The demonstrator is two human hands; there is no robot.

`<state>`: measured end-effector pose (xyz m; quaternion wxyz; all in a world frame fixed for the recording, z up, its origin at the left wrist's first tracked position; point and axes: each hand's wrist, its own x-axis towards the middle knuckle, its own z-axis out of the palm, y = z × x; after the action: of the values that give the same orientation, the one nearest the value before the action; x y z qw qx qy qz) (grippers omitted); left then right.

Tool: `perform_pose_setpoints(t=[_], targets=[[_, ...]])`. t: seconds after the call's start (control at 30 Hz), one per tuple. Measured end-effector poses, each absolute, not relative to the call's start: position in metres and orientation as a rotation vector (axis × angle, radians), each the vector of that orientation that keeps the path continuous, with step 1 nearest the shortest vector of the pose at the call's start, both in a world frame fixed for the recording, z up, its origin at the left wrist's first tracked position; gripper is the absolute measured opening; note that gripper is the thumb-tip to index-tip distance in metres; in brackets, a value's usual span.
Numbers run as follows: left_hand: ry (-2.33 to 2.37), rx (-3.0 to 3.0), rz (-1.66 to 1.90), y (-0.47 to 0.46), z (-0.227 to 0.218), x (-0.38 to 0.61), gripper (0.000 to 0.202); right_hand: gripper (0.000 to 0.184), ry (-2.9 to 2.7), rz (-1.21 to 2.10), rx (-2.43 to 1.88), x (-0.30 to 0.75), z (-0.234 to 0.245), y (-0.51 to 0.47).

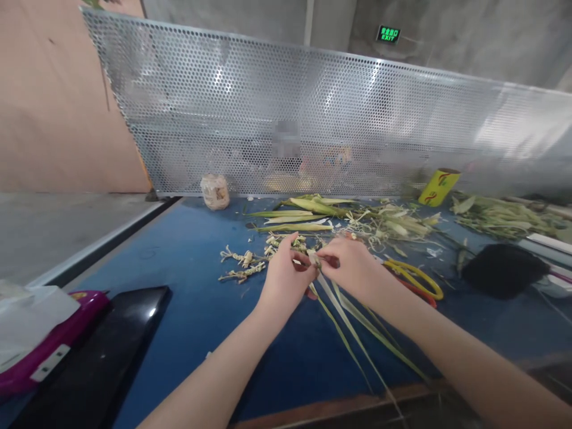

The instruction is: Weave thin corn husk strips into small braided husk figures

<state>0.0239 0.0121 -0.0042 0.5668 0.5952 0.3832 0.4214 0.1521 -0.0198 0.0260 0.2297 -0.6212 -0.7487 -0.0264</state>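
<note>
My left hand [286,274] and my right hand [351,265] meet over the blue table [192,256], both pinched on the folded end of long green leaf strips [353,325]. The loose ends of the strips trail toward me over the table's front edge. Small woven leaf pieces [243,265] lie just left of my left hand. Yellow-handled scissors [415,277] lie right of my right hand, partly hidden by my wrist.
A heap of green leaves [357,217] lies behind my hands, with more leaves [504,217] at far right. A perforated metal screen [313,119] closes the back. Small jar [215,192], yellow tube [438,187], black pouch [503,269], black tray [89,351], pink-and-white object [40,333] at left.
</note>
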Motion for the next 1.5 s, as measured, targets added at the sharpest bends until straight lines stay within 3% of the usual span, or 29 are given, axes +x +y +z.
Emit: perform_pose_setpoints(t=[0.27, 0.53, 0.83, 1.1, 1.33, 1.5], targets=[[0.899, 1.225, 0.985, 0.014, 0.002, 0.022, 0.065, 0.021, -2.255, -0.407, -1.736, 0.141, 0.022, -0.030], [0.909, 1.040, 0.986, 0.017, 0.006, 0.025, 0.046, 0.023, -2.336, -0.431, -1.906, 0.134, 0.024, -0.036], [0.911, 1.017, 0.984, 0.013, 0.009, 0.024, 0.051, 0.024, -2.322, -0.414, -2.048, 0.127, 0.030, -0.045], [0.885, 0.972, 0.959, 0.017, 0.007, 0.026, 0.040, 0.023, -2.425, -0.423, -1.826, 0.137, 0.018, -0.035], [0.884, 0.978, 0.916, 0.018, 0.006, 0.024, 0.047, 0.024, -2.427, -0.422, -1.937, 0.133, 0.022, -0.040], [0.940, 1.035, 0.947, 0.021, 0.010, 0.022, 0.049, 0.026, -2.526, -0.557, -1.705, 0.133, 0.024, -0.037]])
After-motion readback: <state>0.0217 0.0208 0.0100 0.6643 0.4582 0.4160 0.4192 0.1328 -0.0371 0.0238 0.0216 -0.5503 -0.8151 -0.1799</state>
